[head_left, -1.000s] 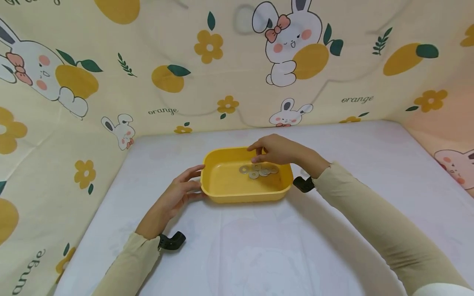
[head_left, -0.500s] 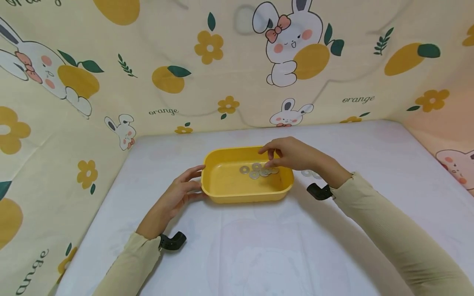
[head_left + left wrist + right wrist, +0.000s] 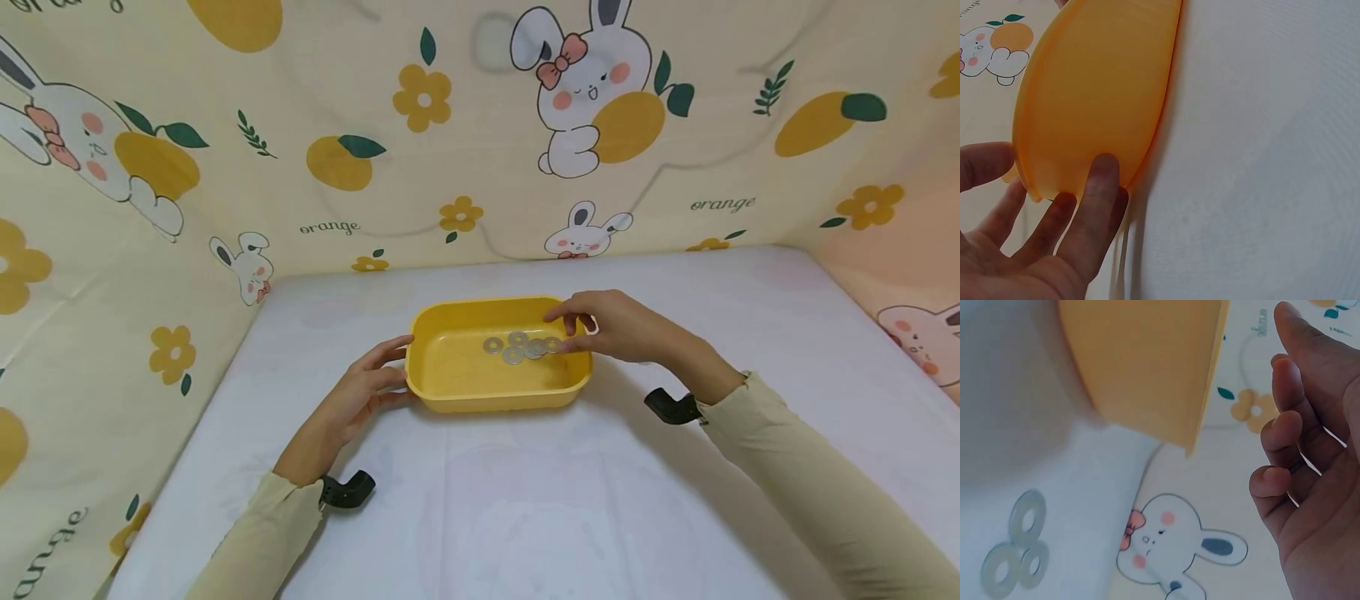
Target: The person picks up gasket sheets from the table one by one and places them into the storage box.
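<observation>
A yellow oblong tray (image 3: 450, 360) stands on the white cloth, with several flat metal washers (image 3: 518, 339) lying in its right half. My left hand (image 3: 362, 390) rests spread fingers against the tray's left end; in the left wrist view the fingertips (image 3: 1105, 165) touch the outer wall. Over the right end of the tray is my right hand (image 3: 622, 327), its fingers loosely bent. The right wrist view shows nothing between thumb and fingers. Three more washers (image 3: 1027, 519) lie on the cloth beside the tray's right end, hidden behind the right hand in the head view.
The white cloth (image 3: 510, 500) covers the tabletop. A curtain (image 3: 480, 167) printed with rabbits, oranges and flowers rises behind and on both sides. A black wrist camera (image 3: 348, 490) sits on my left wrist, another (image 3: 672, 407) on the right.
My right hand has moved right, from above the tray's middle to its right end. The left hand, the tray and the washers in it stay put.
</observation>
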### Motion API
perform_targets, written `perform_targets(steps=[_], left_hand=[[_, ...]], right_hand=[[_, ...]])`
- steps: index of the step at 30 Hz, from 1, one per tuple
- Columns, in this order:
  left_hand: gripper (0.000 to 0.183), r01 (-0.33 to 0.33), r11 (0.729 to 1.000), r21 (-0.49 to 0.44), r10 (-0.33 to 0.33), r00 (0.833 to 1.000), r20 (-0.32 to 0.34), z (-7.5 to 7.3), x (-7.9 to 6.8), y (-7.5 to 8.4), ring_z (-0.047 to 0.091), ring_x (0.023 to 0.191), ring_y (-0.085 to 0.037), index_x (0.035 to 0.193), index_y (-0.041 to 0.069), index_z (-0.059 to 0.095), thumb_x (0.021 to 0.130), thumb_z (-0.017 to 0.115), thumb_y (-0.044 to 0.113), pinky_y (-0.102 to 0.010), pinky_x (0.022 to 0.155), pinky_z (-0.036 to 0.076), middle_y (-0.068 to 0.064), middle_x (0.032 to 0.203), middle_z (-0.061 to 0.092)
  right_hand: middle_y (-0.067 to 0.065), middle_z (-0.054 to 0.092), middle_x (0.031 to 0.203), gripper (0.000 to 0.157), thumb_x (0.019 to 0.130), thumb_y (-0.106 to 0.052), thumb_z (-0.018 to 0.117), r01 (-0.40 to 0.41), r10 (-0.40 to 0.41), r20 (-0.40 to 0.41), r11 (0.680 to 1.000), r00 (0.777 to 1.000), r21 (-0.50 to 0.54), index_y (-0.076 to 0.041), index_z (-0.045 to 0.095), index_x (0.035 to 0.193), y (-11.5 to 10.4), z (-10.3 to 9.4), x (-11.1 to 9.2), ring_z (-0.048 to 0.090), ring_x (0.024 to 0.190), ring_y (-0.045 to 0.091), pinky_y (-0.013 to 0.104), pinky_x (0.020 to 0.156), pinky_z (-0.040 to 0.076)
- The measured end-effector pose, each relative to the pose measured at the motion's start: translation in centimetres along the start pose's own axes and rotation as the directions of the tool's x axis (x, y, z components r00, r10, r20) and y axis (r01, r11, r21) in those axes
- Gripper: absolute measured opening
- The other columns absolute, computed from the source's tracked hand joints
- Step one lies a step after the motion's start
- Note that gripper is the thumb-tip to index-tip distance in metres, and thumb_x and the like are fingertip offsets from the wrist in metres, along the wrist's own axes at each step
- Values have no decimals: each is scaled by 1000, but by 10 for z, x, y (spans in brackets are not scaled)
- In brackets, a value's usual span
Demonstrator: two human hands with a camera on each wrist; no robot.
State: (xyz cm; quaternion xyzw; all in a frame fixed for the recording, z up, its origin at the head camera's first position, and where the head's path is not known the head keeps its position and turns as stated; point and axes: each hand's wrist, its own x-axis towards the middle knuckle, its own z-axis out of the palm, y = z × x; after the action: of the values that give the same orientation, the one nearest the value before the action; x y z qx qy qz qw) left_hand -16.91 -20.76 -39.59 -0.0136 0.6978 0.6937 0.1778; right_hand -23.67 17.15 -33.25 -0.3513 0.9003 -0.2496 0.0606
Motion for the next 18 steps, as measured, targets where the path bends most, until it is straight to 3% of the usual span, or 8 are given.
perform_targets(steps=[8,18], left_hand=[[56,22,1000,8,-22,1000,-15,1,0,-2,57,117,-26,151,21,39,98,49,8,-38,97,57,-9,155,35],[56,18,999,-26,-18,1000,-2,3,-1,-6,56,119,-28,152,20,37,99,50,10,-38,95,58,-11,156,32]], right_hand=[[-8,61,87,41,87,-31,76,-13,11,-51,999,999,-34,-15,68,124,30,-2,-16,51,80,14,23,65,42],[-6,60,87,37,88,-30,76,-99,98,-39,995,994,-22,-17,68,121,62,-4,-37,51,79,15,23,63,43]])
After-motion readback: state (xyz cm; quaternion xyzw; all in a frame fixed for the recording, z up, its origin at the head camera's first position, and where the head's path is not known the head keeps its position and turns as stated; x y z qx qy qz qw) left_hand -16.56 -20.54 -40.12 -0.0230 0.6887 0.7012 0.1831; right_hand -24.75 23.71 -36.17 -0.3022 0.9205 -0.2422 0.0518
